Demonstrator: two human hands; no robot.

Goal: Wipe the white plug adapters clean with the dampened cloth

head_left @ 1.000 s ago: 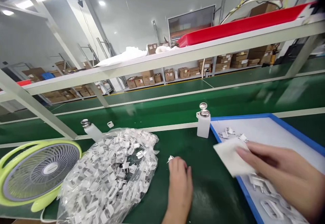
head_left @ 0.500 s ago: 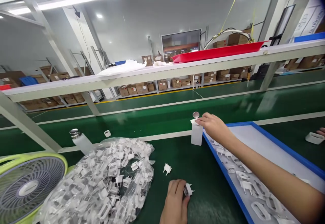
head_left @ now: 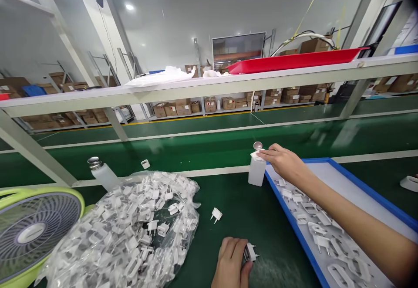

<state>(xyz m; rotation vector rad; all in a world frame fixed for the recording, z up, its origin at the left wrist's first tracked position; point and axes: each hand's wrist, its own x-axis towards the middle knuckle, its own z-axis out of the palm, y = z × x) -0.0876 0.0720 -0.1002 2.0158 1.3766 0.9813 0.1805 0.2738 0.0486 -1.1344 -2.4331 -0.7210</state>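
My left hand (head_left: 230, 262) is closed around a white plug adapter (head_left: 250, 252), its two pins pointing right. Another plug adapter (head_left: 216, 214) lies loose on the green table just beyond that hand. At the bottle, my right hand (head_left: 281, 159) presses a small white cloth (head_left: 258, 154) onto the top, fingers together. The white dispenser bottle (head_left: 257, 172) stands upright with its round metal lid (head_left: 257, 146) tipped up behind the cloth. Fingertips partly hide the cloth.
A clear bag (head_left: 130, 231) heaped with white plug parts lies left. Beyond it are a second bottle (head_left: 103, 175), tilted in view, and a small white part (head_left: 145, 164). A green fan (head_left: 35, 231) stands far left. The blue-rimmed tray (head_left: 295, 231) on the right holds white parts.
The camera view has shifted slightly. Over the bottle top, my right hand's fingers have straightened and press the cloth down. My left hand keeps the plug adapter. A co-worker's fingers have left the right edge.
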